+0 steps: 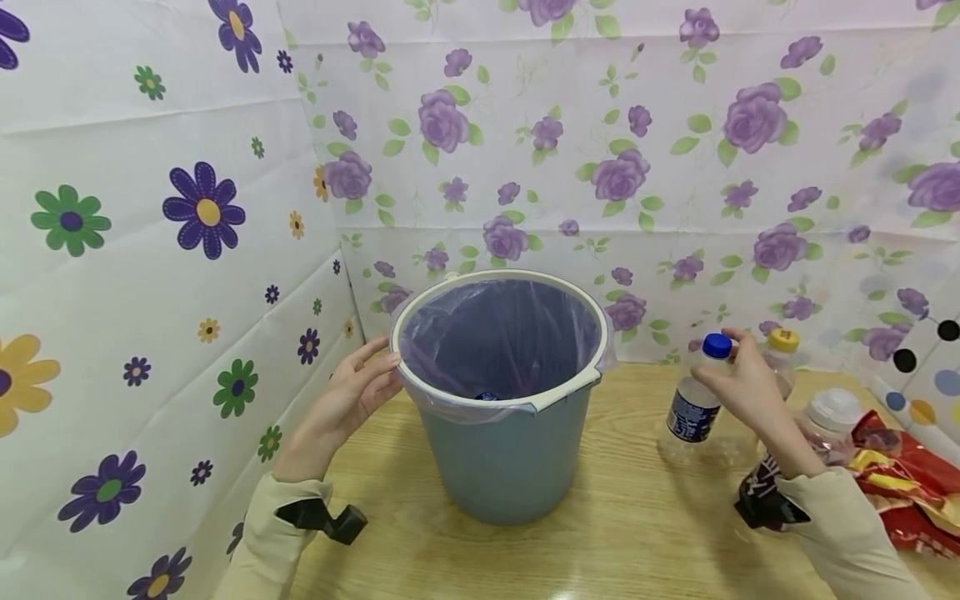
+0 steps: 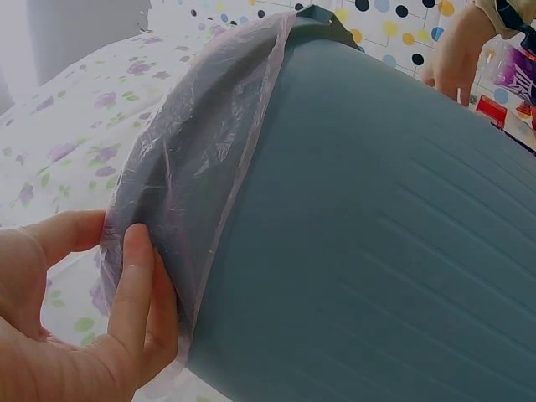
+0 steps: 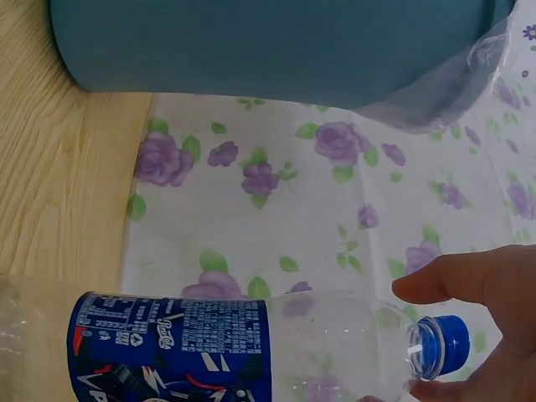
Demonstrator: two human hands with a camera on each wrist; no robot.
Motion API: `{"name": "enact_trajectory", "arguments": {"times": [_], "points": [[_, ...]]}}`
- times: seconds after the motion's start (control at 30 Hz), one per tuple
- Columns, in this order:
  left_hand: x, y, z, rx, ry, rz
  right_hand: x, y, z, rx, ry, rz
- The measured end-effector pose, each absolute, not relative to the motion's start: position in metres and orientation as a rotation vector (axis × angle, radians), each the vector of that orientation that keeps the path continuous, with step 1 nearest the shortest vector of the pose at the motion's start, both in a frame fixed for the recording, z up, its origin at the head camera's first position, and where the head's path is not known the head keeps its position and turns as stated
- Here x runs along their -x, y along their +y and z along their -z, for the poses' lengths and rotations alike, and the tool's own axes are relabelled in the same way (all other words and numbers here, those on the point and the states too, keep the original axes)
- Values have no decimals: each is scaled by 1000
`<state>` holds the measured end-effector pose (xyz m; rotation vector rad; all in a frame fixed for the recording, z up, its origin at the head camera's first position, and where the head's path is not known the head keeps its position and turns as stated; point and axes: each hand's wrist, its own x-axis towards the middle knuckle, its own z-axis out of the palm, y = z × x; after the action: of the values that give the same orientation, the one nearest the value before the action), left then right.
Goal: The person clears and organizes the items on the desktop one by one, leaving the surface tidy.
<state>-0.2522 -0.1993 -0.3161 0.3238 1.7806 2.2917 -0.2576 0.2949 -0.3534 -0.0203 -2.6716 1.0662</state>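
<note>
A blue-grey bin (image 1: 510,475) with a cream rim stands on the table, lined with a thin, see-through bag (image 1: 502,321). At its left side my left hand (image 1: 348,400) grips the rim, fingers on the bag's fold, as the left wrist view shows. A clear plastic bottle (image 1: 692,412) with a blue cap and blue label stands to the right. Around its neck is my right hand (image 1: 746,387), thumb and fingers spread. In the right wrist view the thumb (image 3: 427,280) is apart from the bottle; the other fingers are mostly hidden.
Behind the right hand stands a bottle with a yellow cap (image 1: 783,339). Nearer are a container with a white lid (image 1: 834,408) and red-and-yellow packaging (image 1: 911,475). Something dark blue (image 1: 487,397) shows inside the bin. Flowered sheets (image 1: 517,150) hang behind and at the left.
</note>
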Motion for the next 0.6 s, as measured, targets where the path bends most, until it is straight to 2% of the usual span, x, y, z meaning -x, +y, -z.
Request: {"name": "enact_trajectory", "arguments": {"times": [0.6], "points": [[252, -199, 315, -327, 1788, -2287, 256, 290, 368, 70, -2775, -949]]}}
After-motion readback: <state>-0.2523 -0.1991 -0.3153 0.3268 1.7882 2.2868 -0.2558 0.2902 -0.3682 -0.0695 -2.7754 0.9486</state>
